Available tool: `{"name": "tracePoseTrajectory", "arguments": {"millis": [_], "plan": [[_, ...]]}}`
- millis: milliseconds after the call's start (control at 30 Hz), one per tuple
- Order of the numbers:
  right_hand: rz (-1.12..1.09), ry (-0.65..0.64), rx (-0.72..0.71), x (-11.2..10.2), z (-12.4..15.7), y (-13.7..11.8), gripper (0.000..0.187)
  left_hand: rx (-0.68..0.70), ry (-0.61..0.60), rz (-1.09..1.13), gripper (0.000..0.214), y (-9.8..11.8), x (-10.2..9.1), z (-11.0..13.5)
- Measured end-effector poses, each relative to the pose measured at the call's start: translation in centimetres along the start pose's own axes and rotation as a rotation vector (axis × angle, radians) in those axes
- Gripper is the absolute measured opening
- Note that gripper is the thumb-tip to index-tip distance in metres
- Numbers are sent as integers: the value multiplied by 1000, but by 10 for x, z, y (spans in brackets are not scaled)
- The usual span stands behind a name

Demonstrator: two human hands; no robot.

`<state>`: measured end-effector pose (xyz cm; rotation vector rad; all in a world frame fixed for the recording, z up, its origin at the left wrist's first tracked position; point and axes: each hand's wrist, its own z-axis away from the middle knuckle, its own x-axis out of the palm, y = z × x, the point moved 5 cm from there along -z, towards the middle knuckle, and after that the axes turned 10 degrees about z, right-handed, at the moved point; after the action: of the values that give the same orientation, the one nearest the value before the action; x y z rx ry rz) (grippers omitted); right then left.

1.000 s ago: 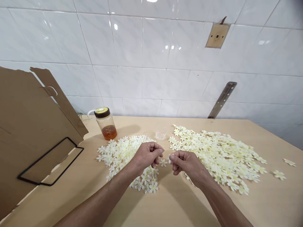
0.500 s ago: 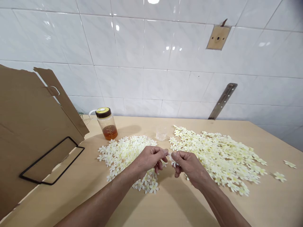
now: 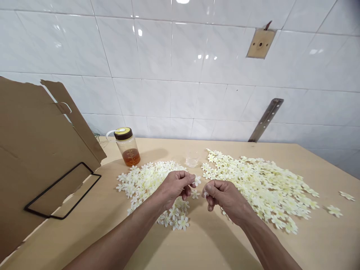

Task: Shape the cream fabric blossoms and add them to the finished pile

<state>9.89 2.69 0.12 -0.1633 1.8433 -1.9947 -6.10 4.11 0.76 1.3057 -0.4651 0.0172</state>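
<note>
My left hand pinches a white artificial flower between thumb and forefinger, its petals sticking out past the fingertips. A short gap to the right, my right hand is closed, with a bit of white flower petal showing at the fingers; the rest is hidden. Beneath and behind my left hand spreads a heap of white flowers. To the right of my right hand lies a wider pile of pale yellow-white flowers. One loose flower shows just under my left fingertips.
A small clear cup stands behind the hands. Back left is a bottle of amber liquid with a dark lid. Cardboard and a black wire frame are at the left. Two stray flowers lie far right on the table.
My hands have moved apart from where their fingertips met. A single flower now shows clearly at my left fingertips, while less white shows in my right hand.
</note>
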Motion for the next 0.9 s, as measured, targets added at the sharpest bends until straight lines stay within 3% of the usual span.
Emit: {"name": "tracePoseTrajectory", "arguments": {"millis": [133,267,333,433,500,767,900], "plan": [[-37,99,2,-6,-3,4,40,39,99,-357,24,7,-10,1],[-36,162,37,-5,-6,10,44,229,177,-752,14,21,-13,5],[-38,171,61,-1,-7,13,45,197,132,-722,20,18,-8,6],[-69,180,65,4,-8,17,46,7,-44,-519,32,0,4,7],[-85,178,65,7,-8,17,46,-42,-92,-420,34,-7,10,7],[-64,50,47,7,-4,4,45,16,-26,-327,30,-11,8,2],[-31,73,59,1,-4,5,44,11,-47,-335,27,-4,6,3]]}}
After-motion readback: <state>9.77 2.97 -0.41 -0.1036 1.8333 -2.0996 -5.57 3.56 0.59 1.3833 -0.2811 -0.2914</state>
